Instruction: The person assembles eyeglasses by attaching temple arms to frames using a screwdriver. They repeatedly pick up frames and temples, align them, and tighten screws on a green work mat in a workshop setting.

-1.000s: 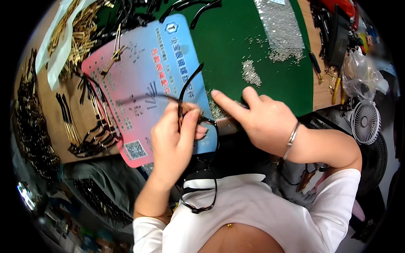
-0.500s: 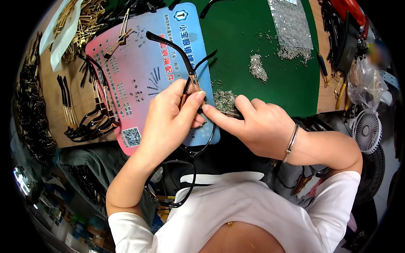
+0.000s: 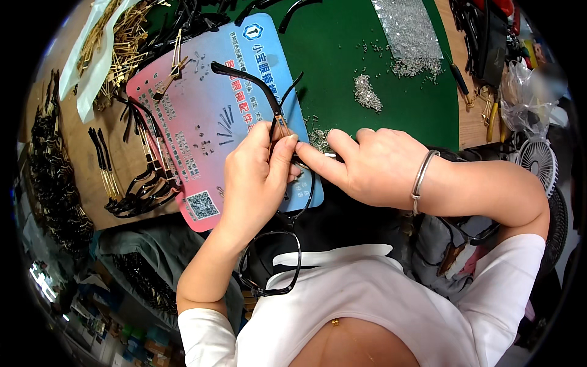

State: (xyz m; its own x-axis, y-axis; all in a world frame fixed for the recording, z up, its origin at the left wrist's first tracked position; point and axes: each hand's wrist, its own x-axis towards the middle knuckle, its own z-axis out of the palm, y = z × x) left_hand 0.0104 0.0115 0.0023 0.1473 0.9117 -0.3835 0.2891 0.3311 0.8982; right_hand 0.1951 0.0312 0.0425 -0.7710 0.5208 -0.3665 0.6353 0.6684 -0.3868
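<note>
My left hand (image 3: 260, 174) pinches a pair of black glasses at the hinge, above the printed mat. From its fingers the black temple (image 3: 264, 85) with a gold-coloured part points up and away. The rims (image 3: 299, 263) hang down toward my shirt. My right hand (image 3: 373, 168) is closed round a slim metal-shafted tool (image 3: 332, 155), mostly hidden by the fingers, perhaps a screwdriver. Its index fingertip meets my left thumb at the hinge. Beyond the right fingers lies a small heap of silver screws (image 3: 318, 139). The exact contact at the hinge is hidden.
A pink and blue mat (image 3: 183, 122) covers part of the green tabletop (image 3: 330, 55). Another heap of tiny metal parts (image 3: 367, 93) lies near a clear bag (image 3: 406, 30). Black-and-gold temples (image 3: 143, 189) lie left; gold pieces (image 3: 125, 55) fill the far left. A white fan (image 3: 538, 162) stands right.
The whole view has shifted slightly. The hanging rims have swung right and up in the picture. Both hands stay together at the hinge, with the right wrist a little higher.
</note>
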